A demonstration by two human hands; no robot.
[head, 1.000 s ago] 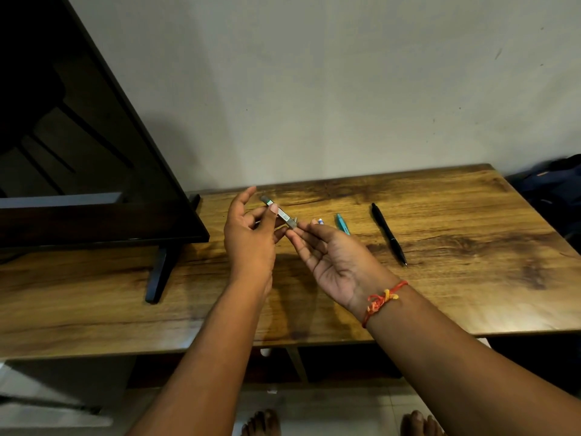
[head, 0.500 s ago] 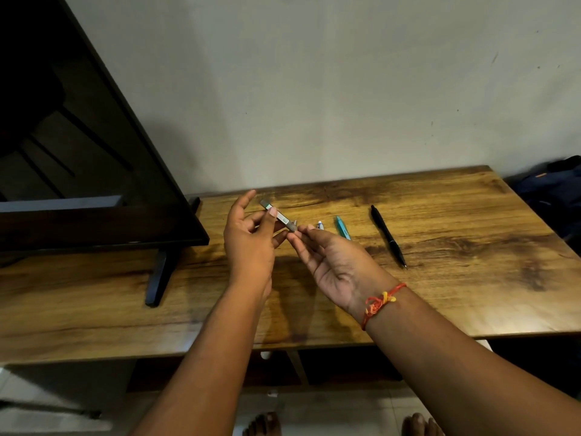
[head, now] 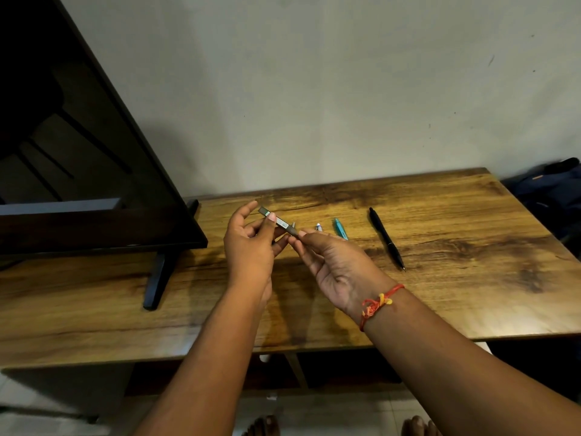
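The head camera shows both hands raised over a wooden table [head: 440, 294], meeting on a grey pen [head: 284, 224]. The pen is held in the air above the table's middle, slanting from upper left down to lower right.

The left hand [head: 250, 253] grips the pen near its upper half. The thumb lies across the barrel on the near side, and the curled fingers [head: 248, 210] back it from behind. The pen's top end sticks out just past the thumb, between thumb and forefinger.

The right hand [head: 339, 269] is palm up, its fingers curled in. Its fingertips [head: 301, 235] pinch the pen's lower end, so the barrel spans the gap between the two hands. Whether that end is a tip or a cap cannot be told. A red thread [head: 379, 301] is tied round the right wrist.

Behind the right hand a small white piece [head: 318, 227] and a teal pen [head: 341, 230] lie on the table. A black pen [head: 386, 238] lies further right, well apart from the hands. At left a dark TV [head: 78, 184] stands on the table on a black foot [head: 157, 278]. A dark bag [head: 553, 196] sits beyond the table's right edge.
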